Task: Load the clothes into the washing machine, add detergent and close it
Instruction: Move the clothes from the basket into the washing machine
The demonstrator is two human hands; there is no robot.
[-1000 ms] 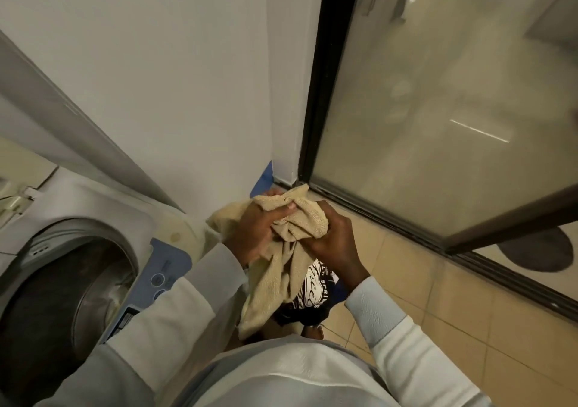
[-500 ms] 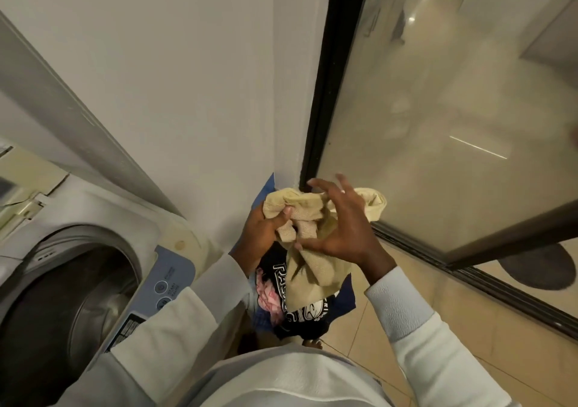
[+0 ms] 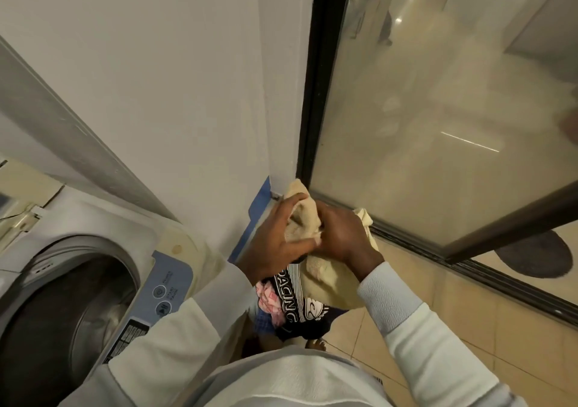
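Both hands hold a cream towel [image 3: 328, 276] at chest height, above a pile of clothes. My left hand [image 3: 272, 244] grips its left side and my right hand [image 3: 341, 234] closes over its top. Beneath the towel lies a dark shirt with white lettering [image 3: 294, 306], next to a pink patterned garment [image 3: 269, 300] and a blue cloth. The top-loading washing machine [image 3: 93, 218] stands at the lower left with its lid up, and its steel drum [image 3: 62, 319] is open and dark inside. No detergent is visible.
The machine's blue control panel [image 3: 162, 294] faces me. A white wall runs behind it. A dark-framed glass door [image 3: 438, 125] fills the right side, with a beige tiled floor [image 3: 469, 328] below it and a dark round mat [image 3: 531, 253] past the frame.
My right hand, which had its fingers spread over the towel, has closed onto it. Both hands have bunched the towel together and shifted slightly right, near the door frame.
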